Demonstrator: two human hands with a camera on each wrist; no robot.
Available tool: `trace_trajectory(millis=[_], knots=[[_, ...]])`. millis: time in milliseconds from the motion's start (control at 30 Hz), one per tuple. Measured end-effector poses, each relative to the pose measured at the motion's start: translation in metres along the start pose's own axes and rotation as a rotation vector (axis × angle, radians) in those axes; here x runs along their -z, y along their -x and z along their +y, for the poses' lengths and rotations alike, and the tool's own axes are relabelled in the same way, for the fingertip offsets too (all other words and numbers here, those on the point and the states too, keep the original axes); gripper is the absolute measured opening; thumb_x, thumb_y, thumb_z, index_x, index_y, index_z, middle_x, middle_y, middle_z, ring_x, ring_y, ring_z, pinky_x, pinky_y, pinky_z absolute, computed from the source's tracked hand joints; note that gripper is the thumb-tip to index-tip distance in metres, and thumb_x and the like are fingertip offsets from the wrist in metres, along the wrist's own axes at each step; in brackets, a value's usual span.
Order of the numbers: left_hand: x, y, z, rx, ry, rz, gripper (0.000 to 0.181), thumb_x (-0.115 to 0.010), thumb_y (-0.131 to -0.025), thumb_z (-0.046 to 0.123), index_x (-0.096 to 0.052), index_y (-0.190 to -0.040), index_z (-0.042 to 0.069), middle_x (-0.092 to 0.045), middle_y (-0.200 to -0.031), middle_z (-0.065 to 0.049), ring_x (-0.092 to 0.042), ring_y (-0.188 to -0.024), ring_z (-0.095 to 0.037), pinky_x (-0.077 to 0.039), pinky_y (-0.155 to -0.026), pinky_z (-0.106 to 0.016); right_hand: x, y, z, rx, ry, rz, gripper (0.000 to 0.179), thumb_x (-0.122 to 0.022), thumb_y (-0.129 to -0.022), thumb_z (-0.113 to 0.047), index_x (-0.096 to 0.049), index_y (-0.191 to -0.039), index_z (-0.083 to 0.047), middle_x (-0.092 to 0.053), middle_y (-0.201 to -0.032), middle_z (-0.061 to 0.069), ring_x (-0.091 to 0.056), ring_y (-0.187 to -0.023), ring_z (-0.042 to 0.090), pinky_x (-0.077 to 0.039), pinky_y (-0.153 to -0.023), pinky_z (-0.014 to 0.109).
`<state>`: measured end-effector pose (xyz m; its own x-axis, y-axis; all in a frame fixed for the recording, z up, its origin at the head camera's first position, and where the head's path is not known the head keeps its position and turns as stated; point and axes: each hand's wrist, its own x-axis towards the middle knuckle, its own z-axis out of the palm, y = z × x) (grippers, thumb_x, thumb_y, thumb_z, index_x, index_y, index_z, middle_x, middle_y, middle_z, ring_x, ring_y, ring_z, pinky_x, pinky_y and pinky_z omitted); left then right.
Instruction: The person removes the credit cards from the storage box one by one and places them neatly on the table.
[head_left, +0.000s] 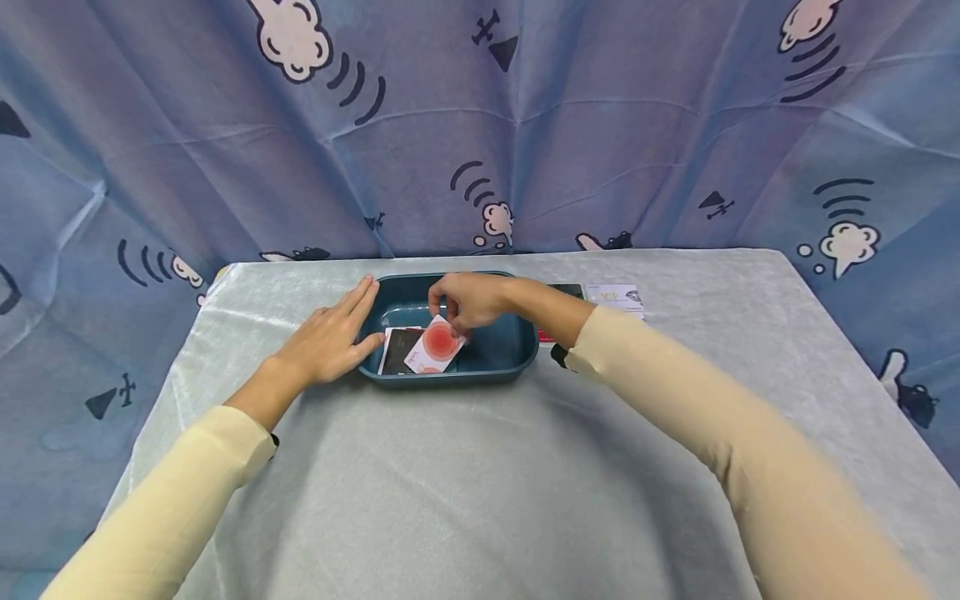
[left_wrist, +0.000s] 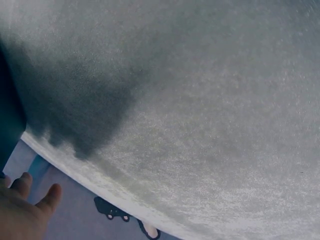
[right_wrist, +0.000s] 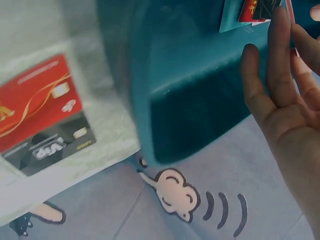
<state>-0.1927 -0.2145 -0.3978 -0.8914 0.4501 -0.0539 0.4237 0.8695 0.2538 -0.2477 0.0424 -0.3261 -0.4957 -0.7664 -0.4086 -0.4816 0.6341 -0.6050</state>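
A dark teal rectangular bin (head_left: 487, 377) stands near the back of the table. My left hand (head_left: 324, 340) rests along its left edge with straight fingers, the thumb over the near left corner. With its fingers and thumb, my right hand (head_left: 476, 300) pinches a white card with a red circle (head_left: 438, 343) inside the bin. That card is tilted and overlaps a dark card (head_left: 397, 350) at the left of the bin floor. In the right wrist view, part of a red card (right_wrist: 248, 11) shows beyond the fingertips. Only fingers of the left hand (left_wrist: 25, 207) appear in the left wrist view.
Right of the bin lie a white VIP card (head_left: 613, 293), a red card (right_wrist: 37, 97) and a black card (right_wrist: 52, 143), partly behind the right forearm in the head view. A pale cloth (head_left: 450, 483) covers the table. A patterned blue curtain (head_left: 600, 150) hangs behind.
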Motion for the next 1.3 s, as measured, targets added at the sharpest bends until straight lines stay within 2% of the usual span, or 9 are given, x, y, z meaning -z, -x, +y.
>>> trace_trajectory(millis=[233,367,533,733,933,1133,1300], knots=[[0.002,0.001,0.002,0.002,-0.005,-0.010,0.078,-0.045,-0.103,0.044,-0.009,-0.160,0.005,-0.005,-0.167,-0.012,-0.017,-0.151,-0.031,-0.029,-0.109,-0.064,0.007,0.023,0.009,-0.011,-0.010,0.059,0.021,-0.063,-0.090,0.007,-0.058,-0.110,0.000,-0.065,-0.087,0.014,-0.070,-0.076,0.035,-0.054,-0.071,0.029],[0.002,0.001,0.003,0.011,-0.010,-0.018,0.078,-0.045,-0.103,0.044,-0.008,-0.160,0.006,-0.006,-0.167,-0.012,-0.017,-0.151,-0.031,-0.028,-0.110,-0.064,0.014,0.038,0.014,-0.050,-0.037,0.085,0.019,-0.064,-0.092,0.004,-0.057,-0.109,-0.001,-0.064,-0.088,0.014,-0.071,-0.076,0.032,-0.057,-0.078,0.033],[0.002,0.001,0.003,0.019,-0.007,-0.028,0.079,-0.045,-0.103,0.044,-0.007,-0.160,0.006,-0.005,-0.167,-0.012,-0.017,-0.151,-0.032,-0.027,-0.110,-0.064,0.027,0.057,0.020,-0.093,-0.062,0.121,0.019,-0.065,-0.093,0.003,-0.054,-0.108,-0.002,-0.066,-0.091,0.015,-0.072,-0.076,0.028,-0.059,-0.078,0.038],[0.003,0.001,0.004,0.018,-0.013,-0.035,0.079,-0.044,-0.103,0.043,-0.006,-0.160,0.006,-0.005,-0.167,-0.012,-0.016,-0.151,-0.032,-0.027,-0.110,-0.064,0.041,0.078,0.029,-0.113,-0.059,0.151,0.020,-0.064,-0.093,0.004,-0.054,-0.109,-0.001,-0.065,-0.094,0.016,-0.071,-0.075,0.028,-0.059,-0.075,0.034],[0.004,0.000,0.004,0.020,-0.016,-0.036,0.078,-0.044,-0.103,0.043,-0.006,-0.160,0.005,-0.004,-0.167,-0.013,-0.016,-0.151,-0.032,-0.027,-0.110,-0.065,0.049,0.094,0.040,-0.098,-0.094,0.180,0.019,-0.062,-0.093,0.006,-0.052,-0.108,0.002,-0.063,-0.089,0.018,-0.069,-0.071,0.026,-0.058,-0.070,0.032],[0.004,0.000,0.005,0.017,-0.021,-0.028,0.079,-0.045,-0.103,0.043,-0.006,-0.160,0.005,-0.005,-0.167,-0.013,-0.016,-0.151,-0.032,-0.026,-0.110,-0.065,0.053,0.110,0.052,-0.088,-0.094,0.215,0.018,-0.063,-0.092,0.007,-0.053,-0.107,0.002,-0.063,-0.085,0.017,-0.069,-0.069,0.024,-0.055,-0.071,0.033],[0.003,0.001,0.005,0.016,-0.024,-0.029,0.079,-0.045,-0.103,0.043,-0.005,-0.160,0.005,-0.004,-0.167,-0.013,-0.016,-0.151,-0.033,-0.026,-0.110,-0.065,0.054,0.122,0.064,-0.122,-0.104,0.209,0.020,-0.063,-0.093,0.005,-0.052,-0.109,0.002,-0.063,-0.086,0.016,-0.068,-0.074,0.027,-0.051,-0.073,0.033]])
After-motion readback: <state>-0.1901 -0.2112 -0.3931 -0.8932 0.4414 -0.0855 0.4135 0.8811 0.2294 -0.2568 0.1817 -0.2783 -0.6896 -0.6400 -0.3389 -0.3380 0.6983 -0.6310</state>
